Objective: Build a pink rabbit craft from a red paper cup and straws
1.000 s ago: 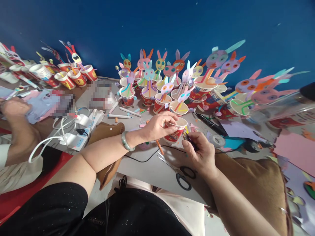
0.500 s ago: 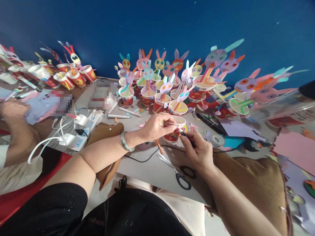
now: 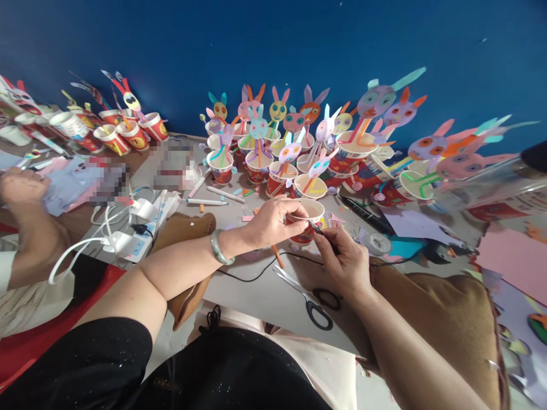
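Observation:
My left hand [image 3: 276, 221], with a jade-like bangle at the wrist, pinches the near rim of a red paper cup [image 3: 314, 209]. The cup stands upright with its mouth facing up; fingers cover part of its front. My right hand [image 3: 344, 259] is closed around a small dark tool [image 3: 317, 228] with a narrow tip at the cup's rim, beside my left fingertips. Its kind is mostly hidden by the hand. Scissors [image 3: 318, 313] with black handles lie open below the cup. An orange stick [image 3: 277, 256] and a thin black cord [image 3: 252, 280] lie nearby.
Several cups with paper rabbit figures [image 3: 258, 130] line the blue wall. At left are a power strip [image 3: 160, 219] with white cables and another person's hand [image 3: 23, 185]. A black pen [image 3: 365, 213], tape roll [image 3: 379, 244], pink paper [image 3: 515, 250] and clear bottle [image 3: 491, 182] lie right.
The cup's mouth has tipped slightly more toward me, and the tool's tip has shifted a little at the rim. Both hands keep their hold.

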